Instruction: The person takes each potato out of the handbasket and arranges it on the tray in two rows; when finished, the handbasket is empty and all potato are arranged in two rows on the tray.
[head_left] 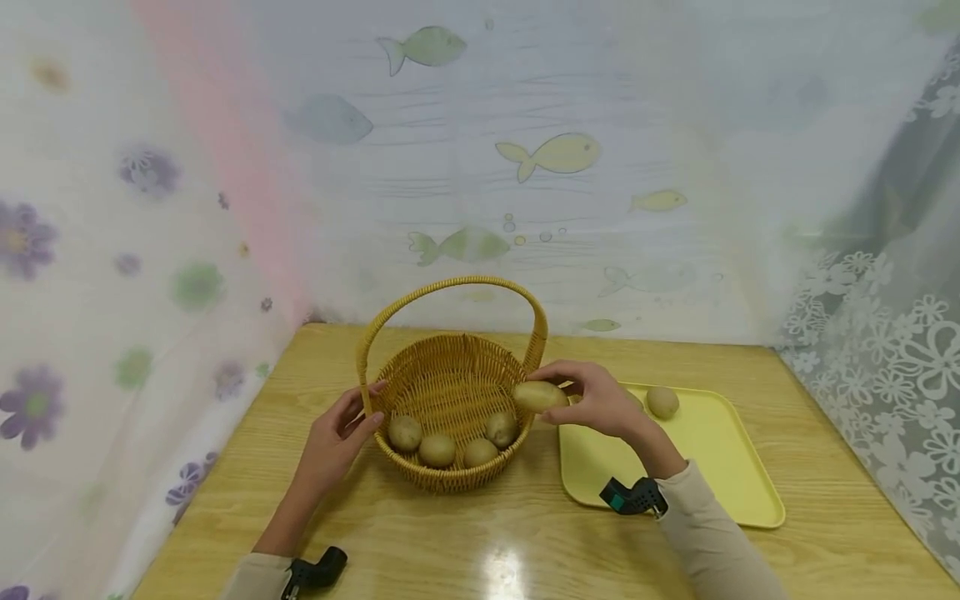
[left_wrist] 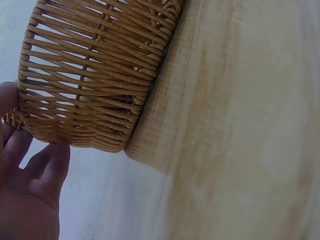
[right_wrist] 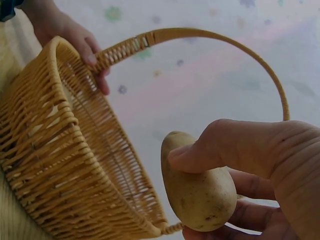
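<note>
A yellow wicker basket (head_left: 465, 482) with a tall arched handle stands on the table, and several potatoes (head_left: 437, 450) lie along its near inner side. My left hand (head_left: 330, 442) grips the basket's left rim at the handle's base; in the left wrist view, its fingers (left_wrist: 56, 162) reach against the woven side. At the right rim, my right hand (head_left: 600, 400) holds a potato (head_left: 538, 397) between thumb and fingers. The right wrist view shows this potato (right_wrist: 200, 192) held just outside the rim, the thumb across it.
A yellow tray (head_left: 720, 467) lies right of the basket, partly under my right forearm. On it sits a potato (head_left: 662, 402), with another partly hidden behind my hand. Patterned curtains (head_left: 465, 167) hang behind and beside the wooden table (head_left: 420, 550).
</note>
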